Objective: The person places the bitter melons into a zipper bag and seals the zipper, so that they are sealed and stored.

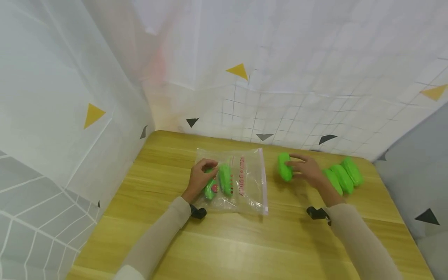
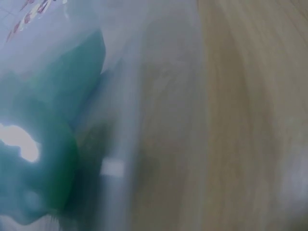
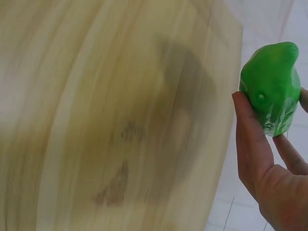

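A clear zip bag [image 1: 253,177] with red print lies on the table, two green film-wrapped lumps [image 1: 225,179] inside it. My left hand [image 1: 201,177] is at the bag's left part, its curled fingers and thumb pinching the bag beside the left lump. In the left wrist view, blurred bag film [image 2: 159,96] covers green shapes [image 2: 38,159]; the hand is out of that view. My right hand [image 1: 308,169] holds another green lump [image 1: 285,167] above the table, right of the bag. The right wrist view shows that lump [image 3: 272,86], pointed at one end and wrapped in clear film, between fingers and thumb.
Three more green lumps [image 1: 344,177] lie side by side at the table's right. A white slider [image 1: 266,210] sits on the bag's right-hand zip edge. White patterned sheets [image 1: 290,109] hang behind the wooden table [image 1: 227,249] and at its sides.
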A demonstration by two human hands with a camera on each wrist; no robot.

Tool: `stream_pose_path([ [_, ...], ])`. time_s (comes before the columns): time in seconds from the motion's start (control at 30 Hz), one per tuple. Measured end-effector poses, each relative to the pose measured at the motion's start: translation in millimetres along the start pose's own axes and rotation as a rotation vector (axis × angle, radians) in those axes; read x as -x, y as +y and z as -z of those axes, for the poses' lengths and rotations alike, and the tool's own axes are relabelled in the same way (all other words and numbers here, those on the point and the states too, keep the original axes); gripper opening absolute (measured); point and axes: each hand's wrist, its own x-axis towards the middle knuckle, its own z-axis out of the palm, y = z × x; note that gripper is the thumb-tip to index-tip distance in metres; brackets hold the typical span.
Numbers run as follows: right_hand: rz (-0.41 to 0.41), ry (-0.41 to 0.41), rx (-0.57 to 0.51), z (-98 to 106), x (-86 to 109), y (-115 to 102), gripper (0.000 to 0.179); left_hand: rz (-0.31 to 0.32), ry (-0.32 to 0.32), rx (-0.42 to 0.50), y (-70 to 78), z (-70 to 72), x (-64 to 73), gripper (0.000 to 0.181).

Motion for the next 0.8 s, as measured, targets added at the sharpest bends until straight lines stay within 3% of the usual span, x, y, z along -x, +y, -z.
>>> stream_pose_path([
  [0.23,-0.019,-0.036,-0.008,-20.7,3.5,-4.0,0.066,0.000,0.022,0.012,-2.6,-1.5,0.4,0.022],
  [0.33,-0.016,-0.050,-0.018,-27.8,3.8,-3.6,0.065,-0.011,0.036,0.005,-11.9,-3.3,0.2,0.022],
  [0.57,-0.004,-0.098,-0.044,-44.1,5.6,-3.7,0.063,-0.009,0.034,0.007,-8.1,-2.7,0.7,0.023],
  [0.8,-0.020,-0.131,-0.055,-56.7,9.6,-7.3,0.062,0.019,0.053,-0.002,-41.9,-4.2,-1.8,0.021],
])
